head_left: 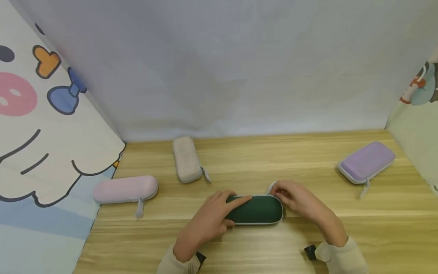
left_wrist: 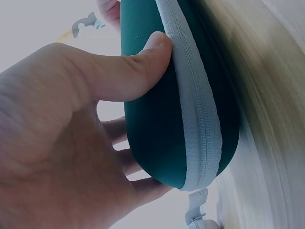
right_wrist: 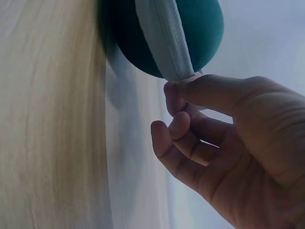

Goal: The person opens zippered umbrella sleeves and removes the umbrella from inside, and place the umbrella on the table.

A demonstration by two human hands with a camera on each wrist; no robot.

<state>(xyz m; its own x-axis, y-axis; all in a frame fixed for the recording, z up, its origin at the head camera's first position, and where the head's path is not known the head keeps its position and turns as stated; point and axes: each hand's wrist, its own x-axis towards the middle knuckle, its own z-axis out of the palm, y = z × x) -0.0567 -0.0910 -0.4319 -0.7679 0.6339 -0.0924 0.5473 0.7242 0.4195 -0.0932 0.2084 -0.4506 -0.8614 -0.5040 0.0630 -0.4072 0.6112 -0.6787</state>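
Observation:
A dark green zippered case (head_left: 261, 211) with a pale grey zipper band lies lengthwise near the table's front middle. My left hand (head_left: 210, 216) holds its left end, the thumb on the near side and the fingers over the top and far side. In the left wrist view the thumb presses beside the zipper band (left_wrist: 195, 109), which looks closed there. At the case's far right corner, my right hand (head_left: 297, 197) pinches the grey zipper pull (head_left: 271, 187) between thumb and index finger. The right wrist view shows those fingertips at the zipper band (right_wrist: 164, 38); the slider is hidden.
Three other zippered cases lie on the wooden table (head_left: 273, 160): a pink one (head_left: 124, 189) at left, a beige one (head_left: 186, 160) behind, and a purple one (head_left: 367, 161) at right. A white backdrop rises behind; a cartoon-printed sheet (head_left: 51, 152) hangs at left.

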